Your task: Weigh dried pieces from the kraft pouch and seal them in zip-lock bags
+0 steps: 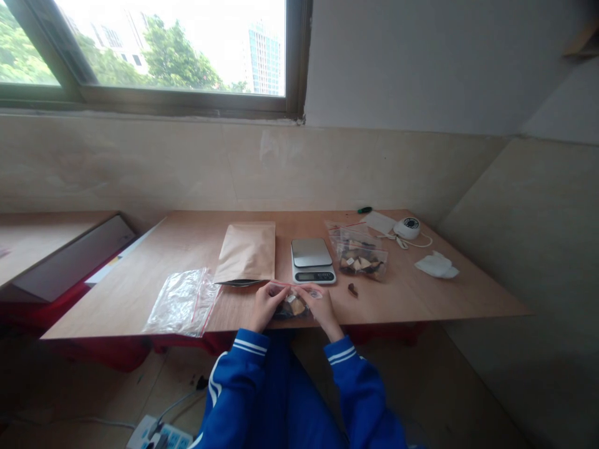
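Near the table's front edge lies a clear zip bag [296,307] with brown and tan dried pieces inside. My left hand [267,304] pinches the left part of its red-lined top edge. On the right part of that edge, my right hand [322,304] is closed in the same way. Just beyond my hands stands a white kitchen scale [311,254] with a bare metal plate and a lit display. To its left lies a brown paper pouch [248,252], its dark mouth towards me. Right of the scale, filled zip bags [358,257] lie overlapping.
Flat clear plastic bags [180,302] lie at the table's left front. One loose brown piece [352,289] rests right of my hands. Farther right are a crumpled white tissue [437,265], a white dome camera [407,228] with its cable, and a green-handled screwdriver [364,211]. A power strip [161,434] lies below.
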`<state>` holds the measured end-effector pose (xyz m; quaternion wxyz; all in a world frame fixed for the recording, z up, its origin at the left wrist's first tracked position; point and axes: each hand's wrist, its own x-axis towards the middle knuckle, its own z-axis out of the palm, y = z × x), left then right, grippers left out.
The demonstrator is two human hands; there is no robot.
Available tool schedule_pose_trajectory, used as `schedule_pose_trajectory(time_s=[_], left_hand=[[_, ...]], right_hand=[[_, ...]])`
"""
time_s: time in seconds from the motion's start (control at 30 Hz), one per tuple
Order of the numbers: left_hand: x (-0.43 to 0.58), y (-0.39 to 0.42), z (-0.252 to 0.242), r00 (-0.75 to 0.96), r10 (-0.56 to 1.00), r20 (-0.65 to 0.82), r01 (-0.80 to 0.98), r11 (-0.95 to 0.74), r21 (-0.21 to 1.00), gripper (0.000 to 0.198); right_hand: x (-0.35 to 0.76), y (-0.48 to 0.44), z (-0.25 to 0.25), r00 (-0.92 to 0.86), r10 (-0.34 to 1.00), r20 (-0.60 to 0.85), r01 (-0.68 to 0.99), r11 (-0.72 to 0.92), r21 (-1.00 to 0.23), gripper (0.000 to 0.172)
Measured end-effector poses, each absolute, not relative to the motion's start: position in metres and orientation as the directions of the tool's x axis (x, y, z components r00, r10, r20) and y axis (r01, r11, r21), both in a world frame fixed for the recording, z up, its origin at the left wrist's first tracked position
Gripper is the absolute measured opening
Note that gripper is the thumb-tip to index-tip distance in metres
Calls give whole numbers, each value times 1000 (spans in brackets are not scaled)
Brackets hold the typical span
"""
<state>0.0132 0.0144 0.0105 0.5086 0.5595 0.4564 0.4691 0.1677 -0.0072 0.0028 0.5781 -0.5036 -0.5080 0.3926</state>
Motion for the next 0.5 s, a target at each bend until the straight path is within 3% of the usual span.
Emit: schedule_pose_trajectory(time_s=[0.5], left_hand=[[6,19,7,10,1000,0,-95,1,995,51]], right_hand=[[177,-11,5,15,996,84,-82,85,-993,56]])
